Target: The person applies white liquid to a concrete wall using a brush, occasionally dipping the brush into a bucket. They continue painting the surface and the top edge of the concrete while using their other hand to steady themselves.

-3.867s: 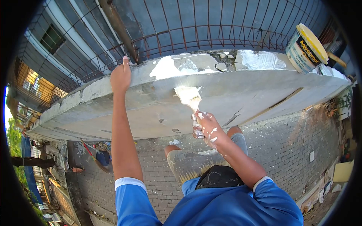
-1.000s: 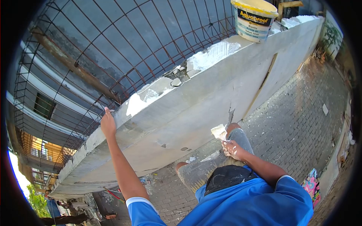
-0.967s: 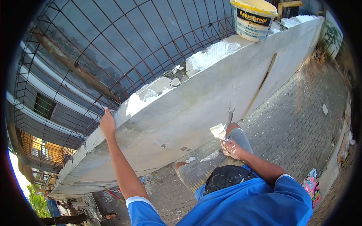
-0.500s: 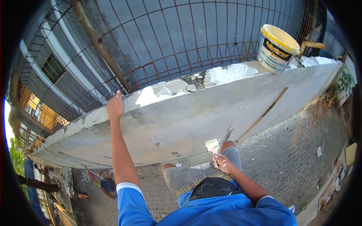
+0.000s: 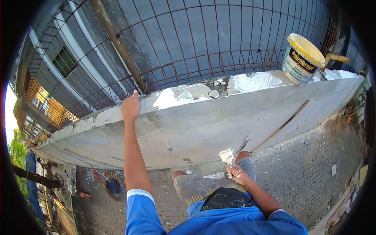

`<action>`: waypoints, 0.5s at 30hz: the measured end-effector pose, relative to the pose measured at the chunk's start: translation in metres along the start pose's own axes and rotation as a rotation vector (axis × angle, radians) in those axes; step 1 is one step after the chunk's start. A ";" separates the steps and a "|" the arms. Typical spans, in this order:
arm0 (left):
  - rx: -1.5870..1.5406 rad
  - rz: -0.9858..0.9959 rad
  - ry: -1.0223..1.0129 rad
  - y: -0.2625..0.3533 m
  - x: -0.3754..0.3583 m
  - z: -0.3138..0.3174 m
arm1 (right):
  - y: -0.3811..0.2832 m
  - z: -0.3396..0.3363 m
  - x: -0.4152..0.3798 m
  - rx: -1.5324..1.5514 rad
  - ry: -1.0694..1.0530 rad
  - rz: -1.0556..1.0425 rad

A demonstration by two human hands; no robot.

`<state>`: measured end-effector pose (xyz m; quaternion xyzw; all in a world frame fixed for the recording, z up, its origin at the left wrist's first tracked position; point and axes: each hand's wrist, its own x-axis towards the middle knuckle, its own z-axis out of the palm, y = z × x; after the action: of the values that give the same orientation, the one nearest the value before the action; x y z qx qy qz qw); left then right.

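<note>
My left hand (image 5: 130, 107) rests on the top of the low concrete wall (image 5: 188, 117), close to a rusty post. Its thumb points away from me, while the other fingers bend over the ledge, partly hidden. In front of my right thigh, my right hand (image 5: 237, 173) grips a paintbrush (image 5: 226, 156) by its handle. White paint coats the bristles, which point up toward the wall, and spots my fingers. White coating (image 5: 256, 82) covers patches of the wall top. A white bucket labelled Aquaproof (image 5: 302, 60), with a yellow rim, stands on the ledge at the right.
Rusty wire mesh (image 5: 219, 37) rises behind the ledge, joined by a rusty post (image 5: 117, 41). Broken concrete pieces (image 5: 214, 94) lie in a gap on top. Below is brick paving (image 5: 290, 168), with a broom (image 5: 103, 184) and a dark dustpan (image 5: 113, 186) at the left.
My view has shifted, so the wall and bucket sit farther right and slightly lower. My left hand stays beside the post. The brush is still in my right hand, near my thigh.
</note>
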<state>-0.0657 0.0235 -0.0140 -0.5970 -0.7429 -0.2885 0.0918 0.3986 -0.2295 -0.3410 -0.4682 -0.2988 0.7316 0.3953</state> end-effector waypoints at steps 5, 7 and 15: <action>0.025 0.007 -0.016 -0.004 0.003 0.003 | 0.007 -0.004 -0.005 0.262 0.020 0.131; 0.030 0.006 -0.010 -0.003 0.002 0.002 | 0.009 -0.004 -0.002 0.029 -0.011 0.045; -0.008 0.009 -0.013 0.001 0.000 -0.002 | -0.016 0.030 0.003 0.034 -0.122 0.057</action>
<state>-0.0655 0.0222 -0.0123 -0.6025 -0.7397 -0.2873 0.0856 0.3754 -0.2210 -0.3181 -0.4242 -0.2963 0.7748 0.3634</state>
